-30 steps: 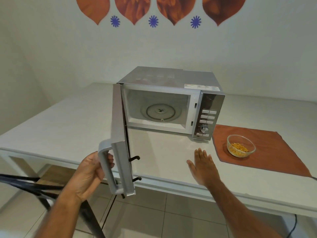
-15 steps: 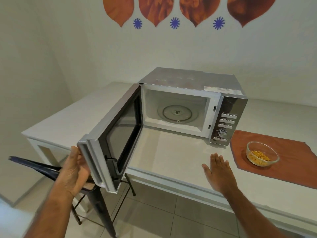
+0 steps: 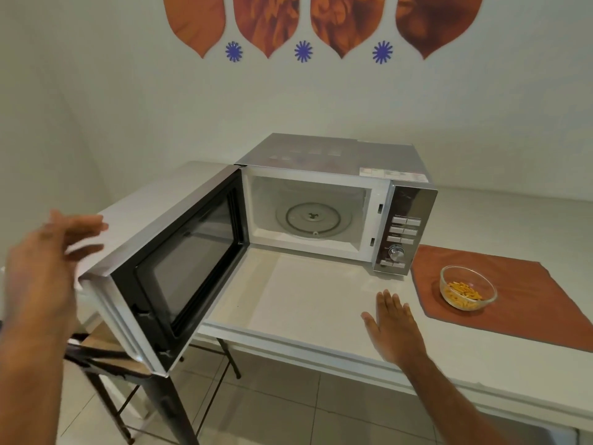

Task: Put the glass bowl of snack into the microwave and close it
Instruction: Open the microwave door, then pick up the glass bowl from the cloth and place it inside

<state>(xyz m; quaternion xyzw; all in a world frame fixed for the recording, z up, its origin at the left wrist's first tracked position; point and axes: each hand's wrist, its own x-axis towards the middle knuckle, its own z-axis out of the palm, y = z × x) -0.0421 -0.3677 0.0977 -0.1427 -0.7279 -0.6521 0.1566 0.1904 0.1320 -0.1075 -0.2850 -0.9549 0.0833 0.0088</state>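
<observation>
A silver microwave (image 3: pixel 333 162) stands on the white counter with its door (image 3: pixel 167 268) swung wide to the left. Its cavity shows a bare glass turntable (image 3: pixel 313 219). The glass bowl of yellow snack (image 3: pixel 468 291) sits on an orange cloth to the right of the microwave. My left hand (image 3: pixel 48 268) is blurred, fingers spread, just left of the door's outer edge and off its handle. My right hand (image 3: pixel 393 326) hovers flat and open over the counter's front edge, left of the bowl and apart from it.
The orange cloth (image 3: pixel 529 303) covers the counter's right part. A dark metal stool (image 3: pixel 106 361) stands below the open door at the counter's left corner. The white counter (image 3: pixel 305 300) runs in front of the microwave. A tiled floor lies below.
The door swung further open to the left. My left hand let go of the handle and pulled away from the door. My right hand stayed flat near the counter's front edge.
</observation>
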